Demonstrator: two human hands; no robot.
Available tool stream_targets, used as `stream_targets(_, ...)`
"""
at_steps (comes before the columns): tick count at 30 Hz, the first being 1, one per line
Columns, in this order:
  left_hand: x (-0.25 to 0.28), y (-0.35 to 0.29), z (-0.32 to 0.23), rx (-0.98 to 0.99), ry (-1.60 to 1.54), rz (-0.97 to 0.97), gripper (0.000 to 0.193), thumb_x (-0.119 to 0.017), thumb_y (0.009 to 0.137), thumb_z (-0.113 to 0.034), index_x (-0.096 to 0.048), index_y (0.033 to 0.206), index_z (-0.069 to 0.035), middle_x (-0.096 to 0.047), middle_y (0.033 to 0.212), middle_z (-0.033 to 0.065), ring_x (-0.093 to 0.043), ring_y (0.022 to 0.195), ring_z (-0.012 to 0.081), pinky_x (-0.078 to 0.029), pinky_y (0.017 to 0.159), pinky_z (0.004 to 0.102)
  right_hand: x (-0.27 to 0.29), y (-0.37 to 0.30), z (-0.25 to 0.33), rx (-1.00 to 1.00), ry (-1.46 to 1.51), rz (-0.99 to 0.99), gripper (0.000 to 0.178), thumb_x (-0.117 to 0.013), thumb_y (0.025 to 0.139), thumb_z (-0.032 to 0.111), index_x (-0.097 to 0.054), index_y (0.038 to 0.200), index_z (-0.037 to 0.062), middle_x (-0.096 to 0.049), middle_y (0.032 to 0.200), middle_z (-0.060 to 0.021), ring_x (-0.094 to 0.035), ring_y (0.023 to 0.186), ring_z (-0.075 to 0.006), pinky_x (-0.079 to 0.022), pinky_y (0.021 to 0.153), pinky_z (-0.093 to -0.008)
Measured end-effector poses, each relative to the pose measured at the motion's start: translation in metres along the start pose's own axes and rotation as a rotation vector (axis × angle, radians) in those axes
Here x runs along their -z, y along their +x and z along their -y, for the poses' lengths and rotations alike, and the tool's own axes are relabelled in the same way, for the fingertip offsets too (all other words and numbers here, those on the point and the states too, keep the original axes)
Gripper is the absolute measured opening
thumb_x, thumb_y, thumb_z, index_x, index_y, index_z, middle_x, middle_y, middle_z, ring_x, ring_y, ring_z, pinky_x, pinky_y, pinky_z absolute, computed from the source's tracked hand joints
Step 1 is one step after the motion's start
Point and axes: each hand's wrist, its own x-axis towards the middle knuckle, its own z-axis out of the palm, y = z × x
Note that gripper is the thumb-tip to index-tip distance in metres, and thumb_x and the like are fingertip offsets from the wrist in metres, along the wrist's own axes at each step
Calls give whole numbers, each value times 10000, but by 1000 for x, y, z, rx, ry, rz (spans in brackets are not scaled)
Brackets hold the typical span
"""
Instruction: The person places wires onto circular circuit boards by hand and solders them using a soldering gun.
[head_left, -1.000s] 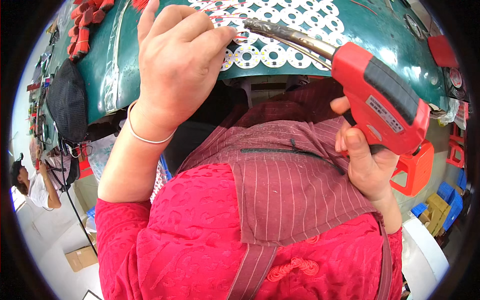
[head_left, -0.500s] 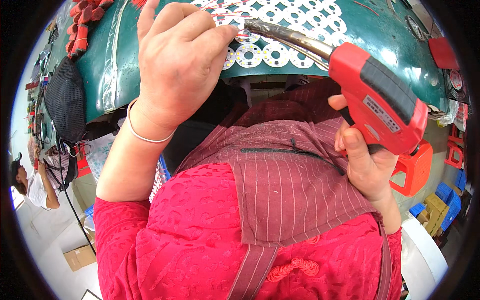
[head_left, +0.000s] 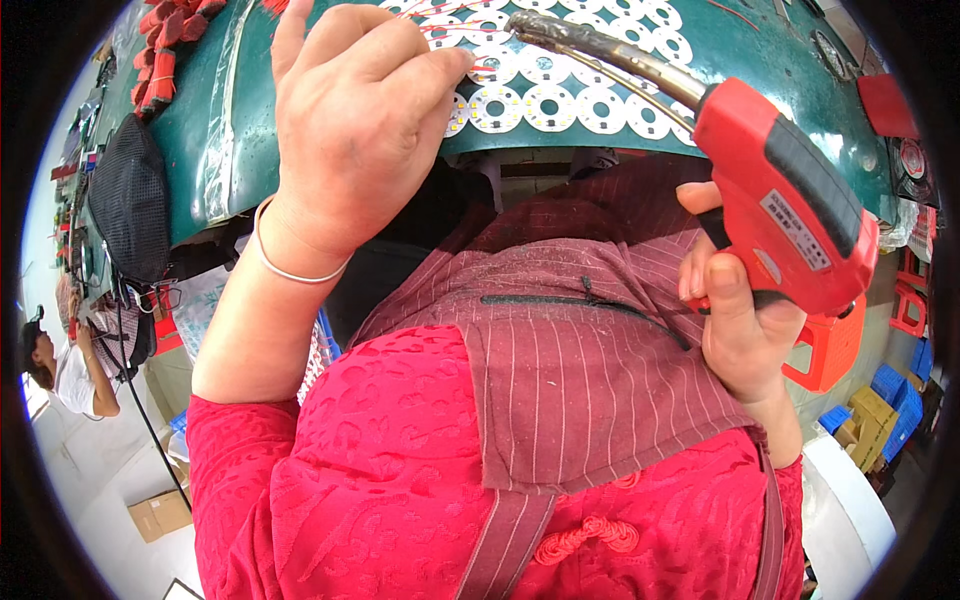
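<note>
My right hand (head_left: 745, 330) is wrapped round the grip of a red and black soldering gun (head_left: 785, 190). Its dark metal tip points left, over the rows of round white LED boards (head_left: 548, 108) on the green table. My left hand (head_left: 355, 130) is closed above the left end of these rows, fingers curled, with the index finger and thumb by a board. A short red wire (head_left: 483, 69) sticks out from its fingertips onto that board; the pinch itself is hidden behind the hand. More thin red wires lie across the boards farther back.
Bundles of red wire (head_left: 160, 75) lie at the far left of the green table (head_left: 800, 110). A black mesh-covered object (head_left: 130, 200) stands at its left edge. A red stool (head_left: 830, 345) is at the right. Another person (head_left: 75, 370) sits at far left.
My right hand has shifted right with the soldering gun, and its tip has drawn away from the board by my left fingertips. My left hand has hardly moved.
</note>
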Motion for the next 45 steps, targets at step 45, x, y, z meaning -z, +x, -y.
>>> stream_targets(45,3,3,-3,-1,-41,65,180,-782,743,-42,-753,896,-132,-615,765,7,-647,882,225,-432,1026,447,6,-16,4,-88,71,26,514,-634,1012,160,-417,1430,-42,-583,1227,-180,-510,705,-74,-486,631,-262)
